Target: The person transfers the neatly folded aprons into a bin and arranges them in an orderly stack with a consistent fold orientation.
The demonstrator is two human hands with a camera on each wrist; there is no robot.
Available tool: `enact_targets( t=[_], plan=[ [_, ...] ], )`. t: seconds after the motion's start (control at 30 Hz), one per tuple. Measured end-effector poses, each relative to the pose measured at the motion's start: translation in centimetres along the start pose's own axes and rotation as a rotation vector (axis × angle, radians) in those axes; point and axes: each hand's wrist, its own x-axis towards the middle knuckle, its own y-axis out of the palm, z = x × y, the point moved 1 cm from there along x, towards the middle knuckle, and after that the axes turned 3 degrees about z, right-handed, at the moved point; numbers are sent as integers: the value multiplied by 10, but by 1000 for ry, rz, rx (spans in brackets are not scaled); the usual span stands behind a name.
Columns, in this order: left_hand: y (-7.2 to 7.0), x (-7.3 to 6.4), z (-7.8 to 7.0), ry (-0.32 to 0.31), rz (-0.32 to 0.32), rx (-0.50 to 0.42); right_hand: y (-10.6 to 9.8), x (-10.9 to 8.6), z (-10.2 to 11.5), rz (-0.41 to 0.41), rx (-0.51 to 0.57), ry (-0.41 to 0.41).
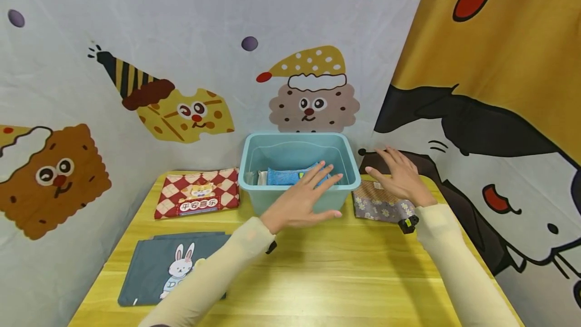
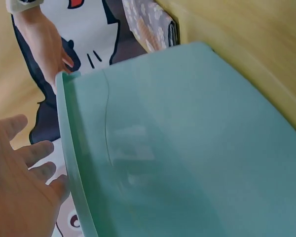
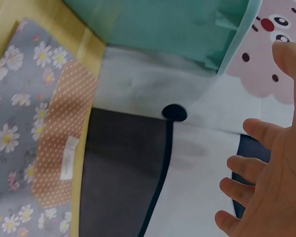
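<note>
Probably only part is done: a bright blue packet [image 1: 282,177] lies inside the pale teal plastic bin [image 1: 260,198], far middle, while the red-checked cloth [image 1: 198,193], far left, the dark grey rabbit-printed cloth [image 1: 152,269], near left, and the flowered grey-brown cloth [image 1: 376,205], right, lie outside. The left hand [image 1: 300,202] and right hand [image 1: 401,176] grasp nothing, fingers spread.

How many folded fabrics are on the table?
3: red checkered fabric left of the turquoise plastic bin, grey floral fabric to its right, slate rabbit-print fabric nearer the camera; more may hide underneath.
</note>
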Motion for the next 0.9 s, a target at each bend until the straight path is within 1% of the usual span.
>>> enact_targets(
  t=[0.27,0.53,0.7,0.9],
  plan=[
    [12,4,-15,41,15,-4,5,-3,-21,20,14,40],
    [25,11,-30,132,49,18,10,-6,-39,53,21,85],
    [35,13,-37,162,95,30,15,-7,-52,57,29,96],
    [48,15,-45,164,159,27,24,-8,-67,90,25,110]
  ],
)
